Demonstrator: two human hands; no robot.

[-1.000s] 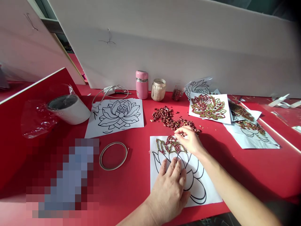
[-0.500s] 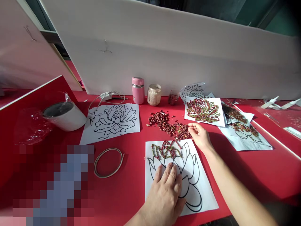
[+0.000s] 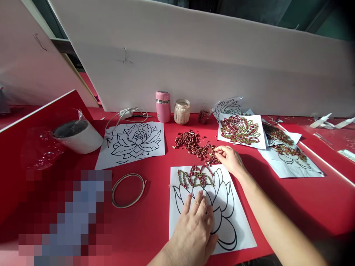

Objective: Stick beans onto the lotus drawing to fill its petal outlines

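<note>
My left hand (image 3: 194, 225) lies flat with fingers stretched on a white sheet (image 3: 241, 232) printed with a lotus outline. Rows of red and green beans (image 3: 198, 175) trace the upper petals of that drawing. Just beyond the sheet, my right hand (image 3: 229, 158) touches the right edge of a loose pile of reddish-brown beans (image 3: 190, 142). Its thumb and forefinger are pinched together, and what lies between the tips is too small to make out.
Left of the pile lies another lotus drawing (image 3: 135, 142), with an embroidery hoop (image 3: 129, 190) nearer me. A pink flask (image 3: 162, 107) and a glass jar (image 3: 182, 112) stand behind. To the right sit a bean-covered lotus picture (image 3: 240, 129) and more sheets. A white roll (image 3: 83, 136) is at far left.
My right hand has shifted a little left over the edge of the bean pile, its fingertips pinched. The left hand stays flat on the sheet.
</note>
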